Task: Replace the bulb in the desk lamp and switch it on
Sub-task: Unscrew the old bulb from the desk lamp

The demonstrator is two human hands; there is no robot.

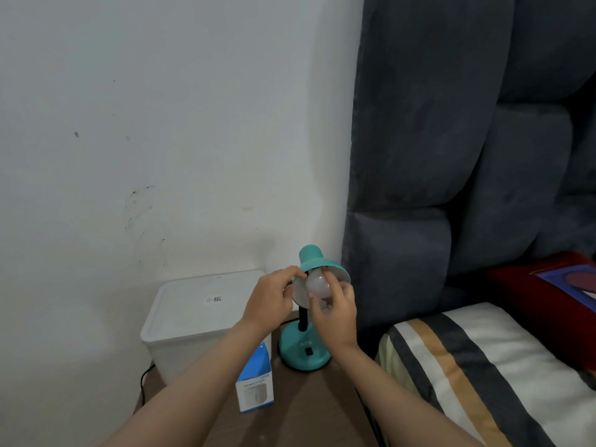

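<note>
Bulb: frosted white globe bulb [317,285] is sitting at the mouth of the teal metal lamp shade [314,259], its neck hidden inside, so I cannot tell whether it is being screwed in or out.
Right hand: right hand [335,312] is curling around the globe from 5 o'clock, fingertips [312,296] pressing on the glass, closed lightly around it.
Left hand: left hand [269,300] is pinching the shade's rim at 9 o'clock, thumb and fingers closed on the metal edge, steadying it.
Technique: turning is best done by the fingertips alone, keeping the bulb's axis in line with the socket, with light pressure on the glass; the left hand should be resisting the twist so the black flexible neck [302,319] is not bending.
Lamp base: round teal base [304,353] is standing on the brown wooden bedside table [309,411], black rocker switch [309,351] facing 6 o'clock, untouched.
Surroundings: blue and white cardboard box [254,387] is standing at 8 o'clock of the base, white lidded plastic bin [200,317] at 10 o'clock, grey padded headboard [451,156] at 2 o'clock.
</note>
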